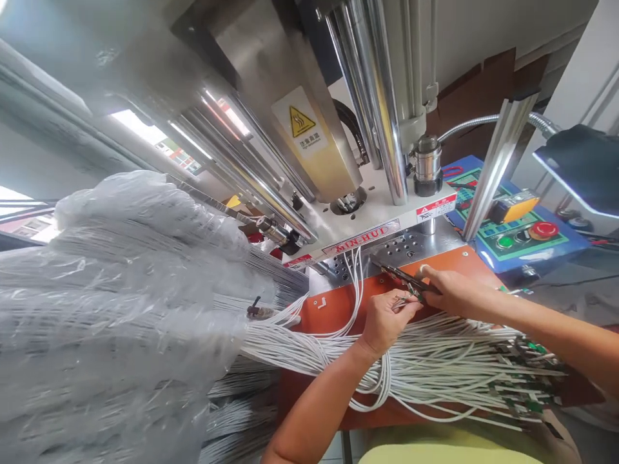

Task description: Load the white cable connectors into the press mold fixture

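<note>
My left hand is closed in a pinch in front of the machine, on a small cable end with a bit of green on it. Close beside it, my right hand grips a long dark metal piece; its exact kind is not clear. That piece points left toward the machine's perforated metal bed. Below both hands lies a thick bundle of white cables, many of them ending in small green boards and metal connectors at the right. Fingers partly hide the held items.
A press-like machine with steel columns stands ahead, above an orange work surface. Clear plastic bags of cables pile up at left. A blue control box with a red button and a lamp are at right.
</note>
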A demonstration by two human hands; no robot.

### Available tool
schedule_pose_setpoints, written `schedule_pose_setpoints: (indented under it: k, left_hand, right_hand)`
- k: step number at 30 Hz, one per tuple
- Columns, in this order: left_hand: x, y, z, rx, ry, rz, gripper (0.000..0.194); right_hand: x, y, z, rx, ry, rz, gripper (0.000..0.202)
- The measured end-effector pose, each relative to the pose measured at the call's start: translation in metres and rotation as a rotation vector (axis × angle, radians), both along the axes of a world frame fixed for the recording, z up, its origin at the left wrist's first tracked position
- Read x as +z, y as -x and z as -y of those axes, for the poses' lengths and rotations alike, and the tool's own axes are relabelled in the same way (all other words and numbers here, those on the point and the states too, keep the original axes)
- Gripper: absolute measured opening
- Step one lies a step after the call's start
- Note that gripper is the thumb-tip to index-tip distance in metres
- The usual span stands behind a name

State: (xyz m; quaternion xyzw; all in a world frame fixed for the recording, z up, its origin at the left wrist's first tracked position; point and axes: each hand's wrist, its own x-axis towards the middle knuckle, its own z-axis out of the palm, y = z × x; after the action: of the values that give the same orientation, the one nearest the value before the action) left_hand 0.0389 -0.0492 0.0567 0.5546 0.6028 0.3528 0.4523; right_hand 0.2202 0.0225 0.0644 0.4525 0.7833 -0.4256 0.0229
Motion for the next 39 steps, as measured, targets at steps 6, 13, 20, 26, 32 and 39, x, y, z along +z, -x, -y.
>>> schedule_pose_setpoints:
  k: [6,13,20,26,32,39]
  left_hand:
    - [0.004,0.002,-0.003,-0.147,0.053,0.014,0.011]
    - [0.001,0.001,-0.007,-0.193,0.044,-0.032,0.011]
    - [0.000,0.002,-0.007,-0.186,0.062,-0.044,0.013]
    - [-0.003,0.003,-0.007,-0.215,0.067,-0.043,0.013]
    - [-0.006,0.003,-0.008,-0.210,0.062,-0.053,0.012]
    - [-0.005,0.001,-0.008,-0.154,0.080,-0.047,0.013]
  right_hand:
    - [-0.022,-0.006,0.004,-0.052,0.009,-0.211,0.006]
    - [-0.044,-0.007,0.004,-0.037,-0.030,-0.285,0.005]
    - [-0.040,-0.007,0.007,-0.057,-0.027,-0.296,0.003]
    - [-0.039,-0.007,0.007,-0.054,-0.025,-0.314,0.005]
    - [-0.041,-0.007,0.009,-0.064,0.021,-0.309,0.003]
    - [-0.035,-0.008,0.010,-0.041,0.004,-0.257,0.006]
